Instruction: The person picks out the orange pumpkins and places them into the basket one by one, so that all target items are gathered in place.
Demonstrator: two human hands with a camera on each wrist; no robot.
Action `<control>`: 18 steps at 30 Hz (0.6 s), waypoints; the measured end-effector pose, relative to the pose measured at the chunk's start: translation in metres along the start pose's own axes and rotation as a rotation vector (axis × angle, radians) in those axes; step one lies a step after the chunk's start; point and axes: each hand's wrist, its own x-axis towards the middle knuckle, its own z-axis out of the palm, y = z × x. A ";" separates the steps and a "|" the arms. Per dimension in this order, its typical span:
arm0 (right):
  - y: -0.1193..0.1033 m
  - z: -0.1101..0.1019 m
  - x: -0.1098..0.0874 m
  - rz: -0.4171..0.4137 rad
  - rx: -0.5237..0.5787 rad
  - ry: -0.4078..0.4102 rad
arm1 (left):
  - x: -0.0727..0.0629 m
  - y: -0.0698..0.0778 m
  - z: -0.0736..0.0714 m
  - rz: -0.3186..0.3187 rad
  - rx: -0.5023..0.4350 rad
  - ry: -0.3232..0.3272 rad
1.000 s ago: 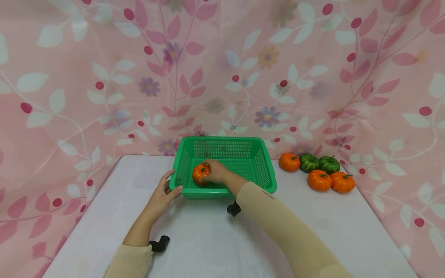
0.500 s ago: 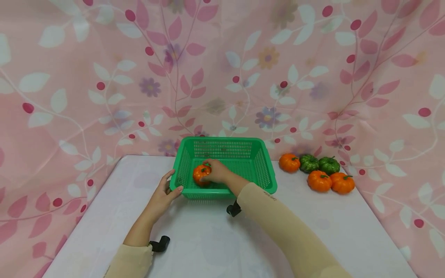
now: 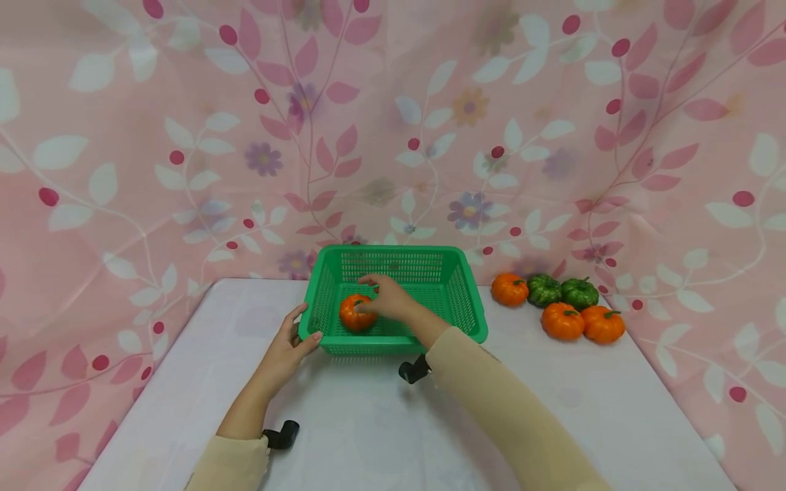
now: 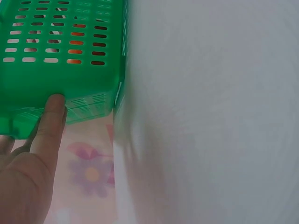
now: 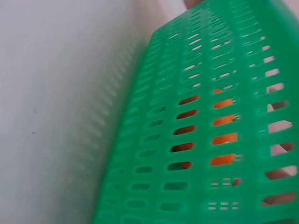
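Observation:
A green plastic basket (image 3: 393,341) with slotted walls stands on the white table. In the head view my left hand (image 3: 290,346) holds its front left corner, the thumb on the front rim and the fingers along the left side. The left wrist view shows the thumb (image 4: 52,119) against the basket wall (image 4: 56,79). Inside, toward the left, sits a small orange pumpkin (image 3: 351,318) with a green stem. My right hand (image 3: 393,300) hovers over it, thumb and fingers spread apart, the thumb overlapping its top. Through the slots in the right wrist view, the pumpkin (image 5: 224,140) shows in part.
Right of the basket, an orange pumpkin (image 3: 510,290) and two dark green pumpkins (image 3: 544,291) form a back row. Two orange pumpkins (image 3: 563,322) lie in front of them. A pink floral curtain (image 3: 393,123) hangs behind the table (image 3: 368,423).
My right hand has let go of the orange pumpkin and lifted slightly, its fingers now spread. The pumpkin stays on the basket floor. The left hand keeps its hold on the corner.

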 end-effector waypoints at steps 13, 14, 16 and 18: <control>-0.020 -0.018 -0.021 -0.059 -0.054 0.091 | 0.001 0.001 0.000 0.009 0.000 0.006; -0.022 -0.020 -0.024 -0.057 -0.045 0.091 | 0.001 0.000 0.000 0.008 0.001 0.006; -0.026 -0.023 -0.030 -0.058 -0.046 0.093 | 0.000 0.000 0.000 0.005 -0.001 0.004; -0.029 -0.026 -0.036 -0.061 -0.050 0.095 | 0.001 0.000 0.001 0.006 -0.005 0.003</control>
